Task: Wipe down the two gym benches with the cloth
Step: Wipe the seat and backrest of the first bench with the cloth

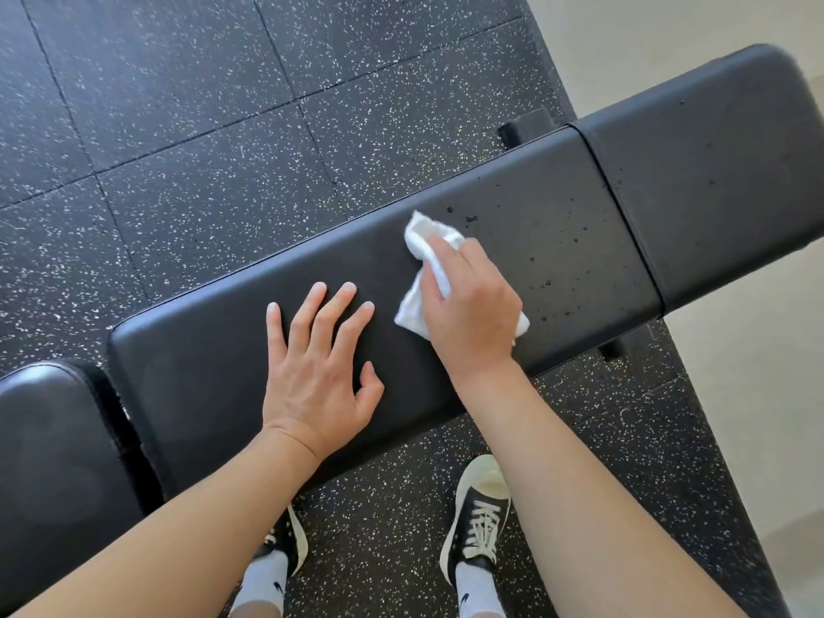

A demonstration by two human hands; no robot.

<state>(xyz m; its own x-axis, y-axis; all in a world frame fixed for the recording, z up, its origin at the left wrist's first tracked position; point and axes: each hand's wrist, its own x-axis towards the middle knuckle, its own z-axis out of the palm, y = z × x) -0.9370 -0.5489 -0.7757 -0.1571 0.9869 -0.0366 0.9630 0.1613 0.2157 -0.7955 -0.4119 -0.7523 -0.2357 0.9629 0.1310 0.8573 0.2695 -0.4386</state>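
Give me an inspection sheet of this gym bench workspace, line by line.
Surface: black bench pad looks clean on its left part; dark specks dot the right part.
Job's things: white cloth crumpled on the pad; second bench pad at lower left.
Clutter: nothing seen beyond the specks.
Hands: left hand flat on the pad, fingers spread; right hand grips the cloth.
Cables: nothing seen.
Surroundings: speckled rubber floor; the person's sneakers below.

Speckled rubber floor [187, 140], black sneakers [479, 519]
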